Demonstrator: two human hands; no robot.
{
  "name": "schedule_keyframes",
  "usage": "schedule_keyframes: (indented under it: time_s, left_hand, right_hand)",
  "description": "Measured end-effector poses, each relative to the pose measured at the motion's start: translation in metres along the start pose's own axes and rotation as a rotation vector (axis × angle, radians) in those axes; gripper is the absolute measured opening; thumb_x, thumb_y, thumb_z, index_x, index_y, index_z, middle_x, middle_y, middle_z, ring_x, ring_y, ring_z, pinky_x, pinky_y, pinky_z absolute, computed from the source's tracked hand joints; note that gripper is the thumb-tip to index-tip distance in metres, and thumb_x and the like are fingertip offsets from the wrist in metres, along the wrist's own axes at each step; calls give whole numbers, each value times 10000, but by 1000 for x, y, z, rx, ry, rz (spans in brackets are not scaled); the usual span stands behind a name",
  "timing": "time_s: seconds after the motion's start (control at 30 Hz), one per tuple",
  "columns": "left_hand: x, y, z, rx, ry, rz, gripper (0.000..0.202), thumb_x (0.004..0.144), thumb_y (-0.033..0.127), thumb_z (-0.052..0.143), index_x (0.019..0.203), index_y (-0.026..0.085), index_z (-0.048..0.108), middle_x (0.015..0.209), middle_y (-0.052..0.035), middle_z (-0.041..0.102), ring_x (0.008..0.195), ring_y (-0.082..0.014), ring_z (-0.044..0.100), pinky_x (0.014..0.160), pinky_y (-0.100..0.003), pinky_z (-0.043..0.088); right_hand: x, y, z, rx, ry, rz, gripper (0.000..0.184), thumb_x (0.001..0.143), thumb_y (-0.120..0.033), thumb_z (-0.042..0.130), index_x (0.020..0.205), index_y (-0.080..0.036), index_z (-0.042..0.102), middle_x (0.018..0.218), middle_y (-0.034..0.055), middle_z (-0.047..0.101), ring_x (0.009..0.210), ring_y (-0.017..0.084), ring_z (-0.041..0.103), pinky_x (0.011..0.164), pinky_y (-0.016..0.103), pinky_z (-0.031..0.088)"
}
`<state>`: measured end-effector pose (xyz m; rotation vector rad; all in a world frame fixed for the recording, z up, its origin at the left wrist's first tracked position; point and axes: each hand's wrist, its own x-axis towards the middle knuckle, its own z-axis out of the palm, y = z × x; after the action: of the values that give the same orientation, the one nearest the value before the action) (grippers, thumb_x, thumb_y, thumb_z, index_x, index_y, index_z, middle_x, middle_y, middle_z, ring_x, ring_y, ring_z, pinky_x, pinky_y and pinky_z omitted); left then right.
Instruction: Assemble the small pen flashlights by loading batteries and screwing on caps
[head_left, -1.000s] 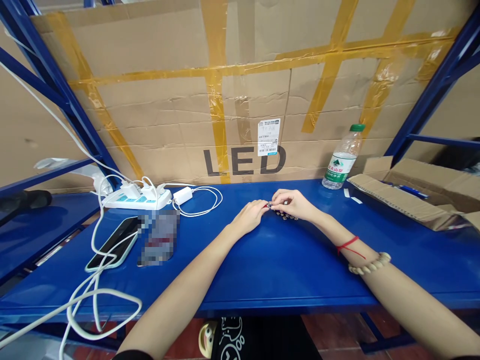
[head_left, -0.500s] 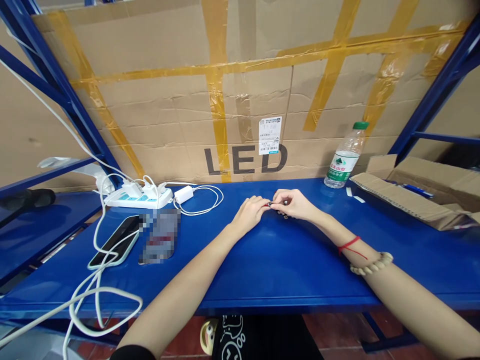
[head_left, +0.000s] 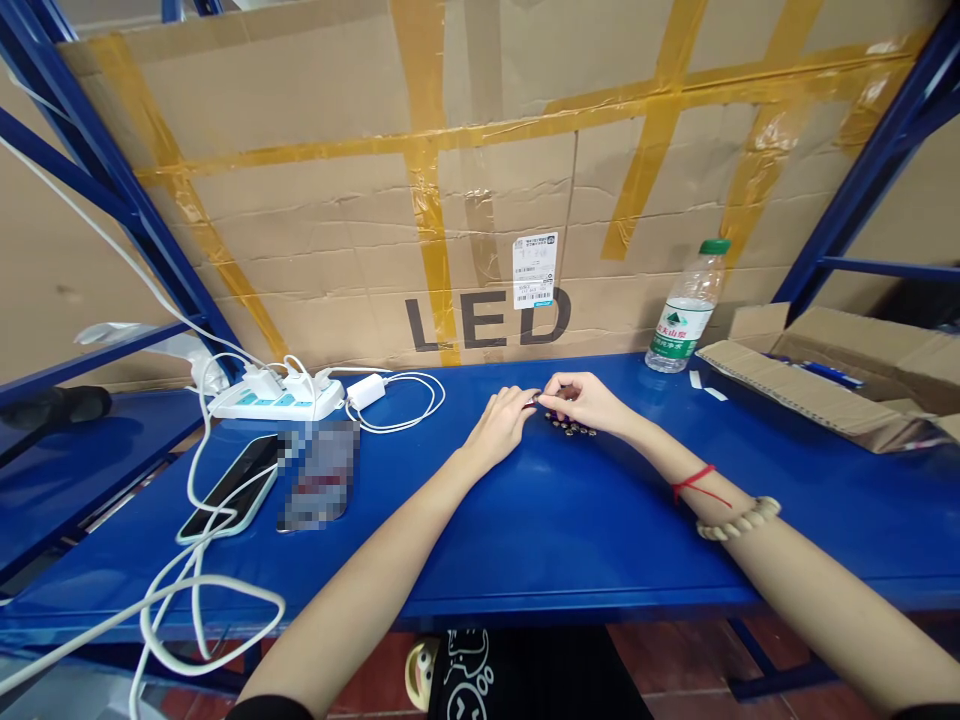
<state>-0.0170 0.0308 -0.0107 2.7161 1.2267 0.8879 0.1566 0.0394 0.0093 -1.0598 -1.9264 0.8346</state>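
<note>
Nearest is the front of the blue table (head_left: 547, 560), with a phone (head_left: 231, 488) lying to the left. Farther in, loose small pieces (head_left: 571, 431) lie just below the right hand (head_left: 592, 403), whose thumb and finger pinch a small item (head_left: 535, 399), too tiny to make out. The left hand (head_left: 496, 428) grips it from the left, fingertips close to the right's. Good work here calls for a steady left hold, small right-hand movements and care not to scatter the pieces. Far right, a bottle (head_left: 679, 322) stands before cardboard (head_left: 337, 240)
</note>
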Motion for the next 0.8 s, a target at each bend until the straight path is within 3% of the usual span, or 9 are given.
schedule_keyframes:
  time_s: [0.17, 0.53, 0.67, 0.8]
  left_hand:
    - [0, 2, -1, -24, -4, 53, 285, 907, 220, 292, 1100, 157, 492, 965, -67, 575, 941, -177, 520, 872, -335, 414]
    - [-2, 7, -5, -183, -6, 40, 298, 905, 239, 309, 1172, 208, 436, 1174, -37, 540, 1067, -157, 507, 891, -270, 417]
    - [0, 6, -5, -213, -19, -11, 277, 903, 235, 299, 1116, 199, 473, 1084, -43, 577, 979, -160, 543, 819, -257, 430]
    - [1, 4, -5, -232, -9, -57, 277, 901, 213, 273, 1065, 194, 496, 941, -36, 588, 859, -144, 552, 760, -239, 422]
  right_hand:
    - [3, 6, -7, 67, -44, 54, 316, 620, -445, 661, 656, -150, 554, 534, -9, 560, 449, 80, 486, 407, 193, 378]
    - [3, 0, -10, 89, 15, 41, 331, 579, -420, 694, 698, -153, 539, 613, -9, 576, 437, 62, 480, 402, 185, 366]
    - [3, -1, -7, 40, 61, -9, 329, 582, -425, 693, 693, -146, 559, 624, 6, 588, 428, 68, 484, 408, 198, 368]
    - [4, 1, -6, -40, 76, -148, 311, 638, -436, 652, 728, -139, 642, 748, 49, 615, 447, 67, 490, 427, 217, 383]
